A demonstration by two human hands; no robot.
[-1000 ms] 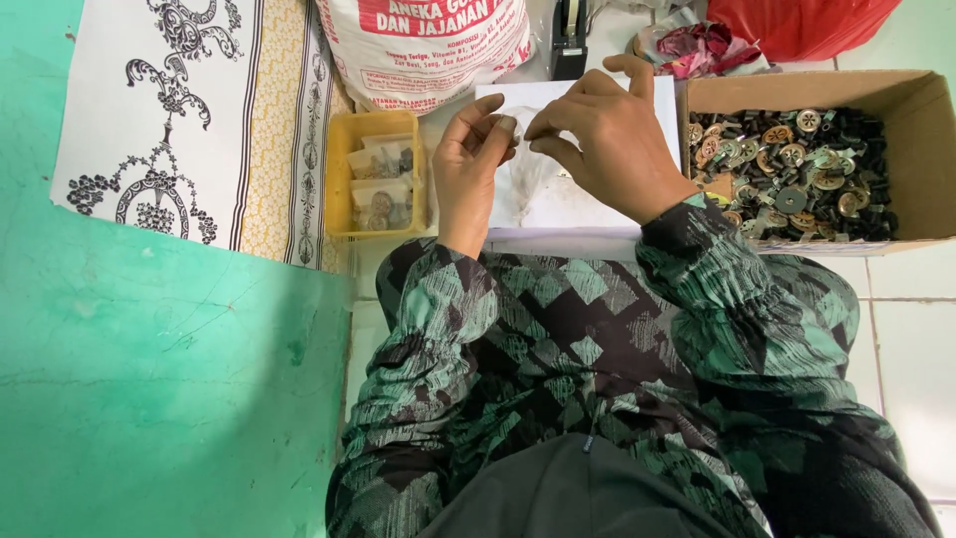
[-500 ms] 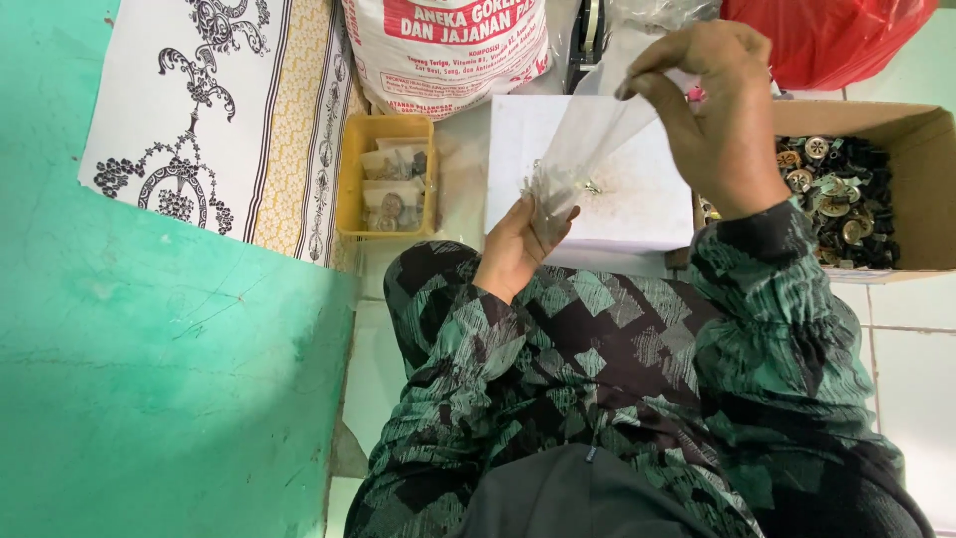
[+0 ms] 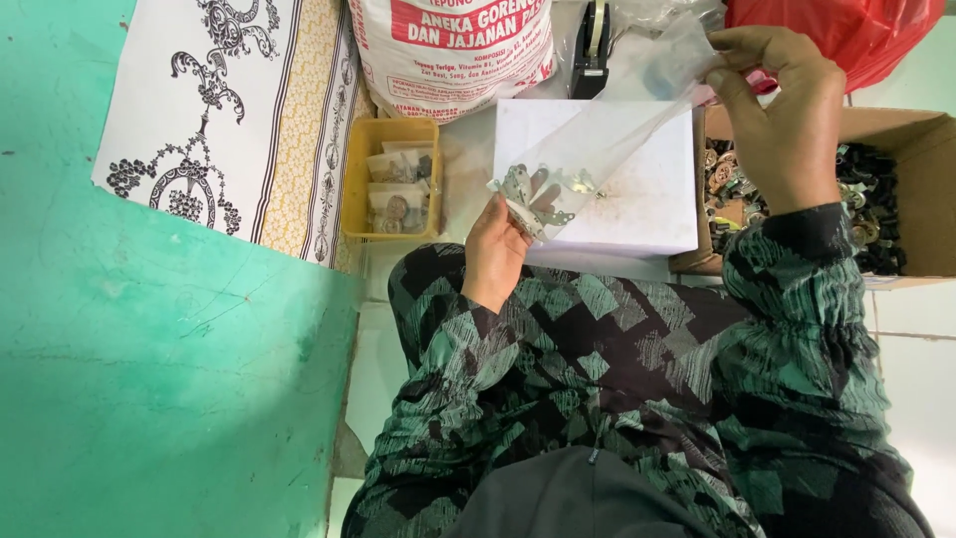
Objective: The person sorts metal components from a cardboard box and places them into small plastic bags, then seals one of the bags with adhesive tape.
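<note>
A clear plastic bag (image 3: 622, 134) stretches diagonally over a white box (image 3: 637, 204). My right hand (image 3: 782, 105) pinches its upper end near the top right. My left hand (image 3: 498, 249) grips its lower end, where small silvery metal pieces (image 3: 543, 194) are bunched inside. Both arms wear dark green patterned sleeves.
A cardboard box (image 3: 921, 139) of several small metal parts sits at the right. A yellow tray (image 3: 363, 179) holds small packets left of the white box. A large white printed sack (image 3: 453, 45), a black tape dispenser (image 3: 593, 45), a red bag (image 3: 846, 25), a patterned cloth (image 3: 214, 120) and green floor (image 3: 149, 379) surround them.
My hands moved apart from the white box's middle: the right rose to the top right, the left dropped lower, and the bag now stretches taut between them.
</note>
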